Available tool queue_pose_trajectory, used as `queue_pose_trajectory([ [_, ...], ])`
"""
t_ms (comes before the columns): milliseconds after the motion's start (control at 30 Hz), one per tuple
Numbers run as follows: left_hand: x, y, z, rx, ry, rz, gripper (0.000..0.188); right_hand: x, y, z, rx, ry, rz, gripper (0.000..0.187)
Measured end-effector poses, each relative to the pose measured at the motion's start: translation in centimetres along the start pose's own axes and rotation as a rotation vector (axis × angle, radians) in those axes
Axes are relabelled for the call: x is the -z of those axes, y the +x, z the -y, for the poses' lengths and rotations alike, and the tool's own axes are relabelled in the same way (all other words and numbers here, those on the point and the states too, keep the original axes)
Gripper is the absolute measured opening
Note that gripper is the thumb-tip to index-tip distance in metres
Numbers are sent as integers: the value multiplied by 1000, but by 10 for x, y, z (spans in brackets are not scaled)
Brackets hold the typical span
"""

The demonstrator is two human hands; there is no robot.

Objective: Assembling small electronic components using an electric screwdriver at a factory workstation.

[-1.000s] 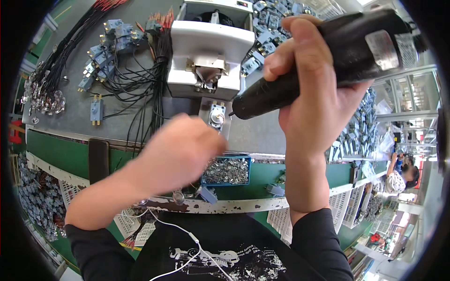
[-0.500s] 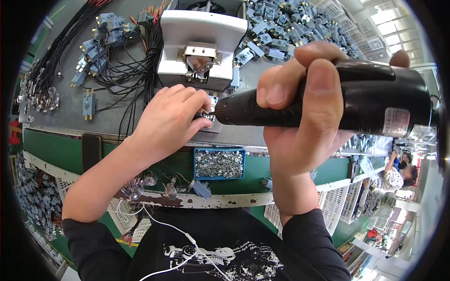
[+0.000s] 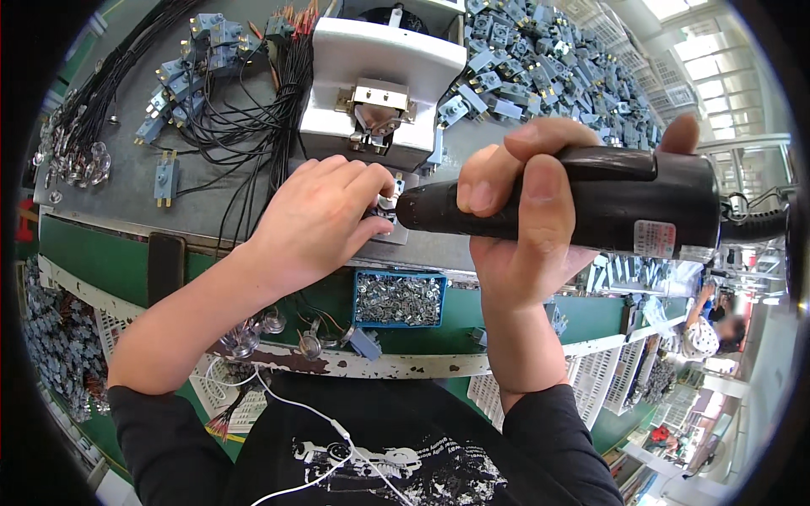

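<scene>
My right hand [image 3: 531, 202] is wrapped round a black electric screwdriver [image 3: 624, 202], which is held aslant with its nose to the left. The nose is right beside the fingertips of my left hand [image 3: 325, 215]. Those fingers are pinched at a small metal fixture plate [image 3: 390, 239], in front of a white and grey bench machine [image 3: 380, 63]. What they hold is mostly hidden; only a bit of pale part and a dark wire end show. The tip of the screwdriver bit is hidden too.
A blue tray of small metal terminals [image 3: 398, 299] stands near the bench edge. Behind are a heap of grey switch blocks [image 3: 540, 72] and bundled black wires [image 3: 253, 126]. A dark phone-like slab [image 3: 166, 268] lies at left. Another person [image 3: 704, 333] sits far right.
The screwdriver's rear end has swung left and slightly down, its nose staying by my left fingertips. My left hand keeps its pinch. The whole view has shifted a little.
</scene>
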State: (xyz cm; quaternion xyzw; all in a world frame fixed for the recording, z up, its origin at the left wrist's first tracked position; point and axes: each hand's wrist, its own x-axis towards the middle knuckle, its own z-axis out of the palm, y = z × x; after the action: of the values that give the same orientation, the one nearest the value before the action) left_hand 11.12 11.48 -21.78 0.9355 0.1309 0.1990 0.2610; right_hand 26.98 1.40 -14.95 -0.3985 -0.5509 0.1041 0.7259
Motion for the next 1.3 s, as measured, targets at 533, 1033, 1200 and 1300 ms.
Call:
queue_pose_trajectory([
  [533,4,0,-2,-93,33,-68,21,16,9,24,78,33,20,71],
  [1033,4,-1,-4,-102,74,-59,23,-4,14,24,-26,6,23,79],
  [1200,5,-4,-2,-43,117,3,35,-3,14,14,18,28,31,84],
  [1300,3,-4,0,-26,99,14,37,-6,11,12,-12,24,-4,86],
])
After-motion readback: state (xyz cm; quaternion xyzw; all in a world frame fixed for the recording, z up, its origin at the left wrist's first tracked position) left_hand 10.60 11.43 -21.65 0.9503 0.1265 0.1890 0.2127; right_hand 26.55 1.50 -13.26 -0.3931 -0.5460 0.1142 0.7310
